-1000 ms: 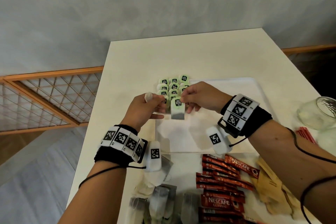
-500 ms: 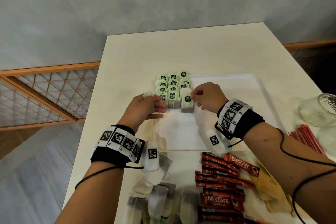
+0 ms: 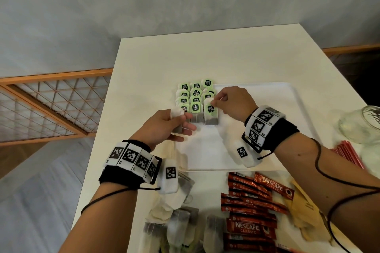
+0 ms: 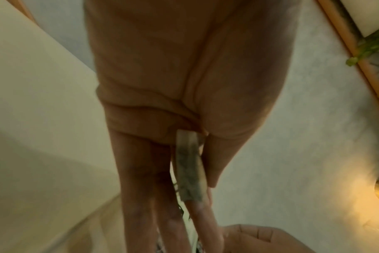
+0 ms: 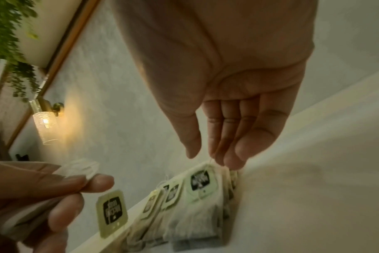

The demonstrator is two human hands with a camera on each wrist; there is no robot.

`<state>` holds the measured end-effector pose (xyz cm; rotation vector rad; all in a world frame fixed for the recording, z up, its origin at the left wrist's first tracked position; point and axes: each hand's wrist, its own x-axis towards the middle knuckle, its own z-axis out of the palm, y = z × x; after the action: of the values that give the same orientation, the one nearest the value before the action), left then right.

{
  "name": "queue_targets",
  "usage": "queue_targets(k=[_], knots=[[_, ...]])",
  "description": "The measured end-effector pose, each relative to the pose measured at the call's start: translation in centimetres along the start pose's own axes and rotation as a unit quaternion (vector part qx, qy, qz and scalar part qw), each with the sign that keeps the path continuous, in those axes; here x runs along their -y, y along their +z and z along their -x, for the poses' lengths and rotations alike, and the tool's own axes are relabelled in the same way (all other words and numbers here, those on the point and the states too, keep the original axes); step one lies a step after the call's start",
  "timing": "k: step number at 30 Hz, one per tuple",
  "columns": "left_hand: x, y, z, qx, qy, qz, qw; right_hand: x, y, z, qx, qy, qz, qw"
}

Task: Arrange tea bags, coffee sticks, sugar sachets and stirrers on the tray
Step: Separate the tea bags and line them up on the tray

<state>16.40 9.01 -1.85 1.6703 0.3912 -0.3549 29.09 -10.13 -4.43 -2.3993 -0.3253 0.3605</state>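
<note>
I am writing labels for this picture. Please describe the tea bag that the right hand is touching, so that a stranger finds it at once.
Look at the white tray on the table; tea bags with green tags lie in rows at its far left corner. The one meant ends the nearest row on the right. Only this one has the right hand's fingertips at its top edge.

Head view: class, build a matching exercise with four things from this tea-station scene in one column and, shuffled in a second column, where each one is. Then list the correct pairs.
Column 1
1. tea bags with green tags
2. coffee sticks
3. glass jar
4. left hand

Column 2
A. on its side at the table's right edge
B. piled on the table, in front of the tray's near edge
C. in rows at the tray's far left corner
D. gripping spare tea bags beside the rows

Pairs: 1-C, 2-B, 3-A, 4-D
</note>
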Motion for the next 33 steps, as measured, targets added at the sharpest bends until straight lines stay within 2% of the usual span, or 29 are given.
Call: queue_targets(k=[2, 3, 5, 8, 11, 15, 23, 26, 30, 33], knots=[[-0.4, 0.3, 0.3, 0.014, 0.005, -0.002, 1.000, 0.5, -0.3, 0.6, -0.021, -0.032, 0.003, 0.999], [-0.6, 0.4, 0.4, 0.018, 0.007, -0.003, 1.000, 0.9, -0.4, 1.0, -0.008, -0.052, -0.016, 0.999], [-1.1, 0.9, 0.5, 0.020, 0.008, -0.007, 1.000, 1.6, -0.7, 1.9, 0.069, -0.093, -0.071, 0.991], [-2.0, 1.8, 0.5, 0.027, 0.006, -0.017, 0.999, 2.1, -0.8, 2.8, 0.208, -0.121, -0.148, 0.959], [-2.6, 2.4, 0.5, 0.044, 0.008, -0.038, 0.998, 2.3, -0.7, 3.3, 0.266, -0.137, -0.200, 0.933], [-2.8, 2.4, 0.6, 0.035, 0.017, -0.054, 0.998, 2.1, -0.8, 3.7, 0.257, -0.145, -0.184, 0.938], [-2.2, 2.2, 0.4, 0.032, 0.038, -0.062, 0.997, 1.3, -1.1, 3.9, 0.193, -0.093, -0.193, 0.958], [-1.3, 2.1, 0.0, -0.027, 0.067, -0.106, 0.992, 1.3, -1.6, 3.7, 0.162, -0.076, -0.207, 0.962], [-0.3, 1.8, -0.5, -0.139, 0.115, -0.255, 0.950, 1.7, -2.1, 3.4, 0.134, -0.074, -0.218, 0.964], [-0.1, 1.4, -0.7, -0.209, 0.142, -0.217, 0.943, 2.0, -2.3, 3.2, 0.138, -0.074, -0.240, 0.958]])
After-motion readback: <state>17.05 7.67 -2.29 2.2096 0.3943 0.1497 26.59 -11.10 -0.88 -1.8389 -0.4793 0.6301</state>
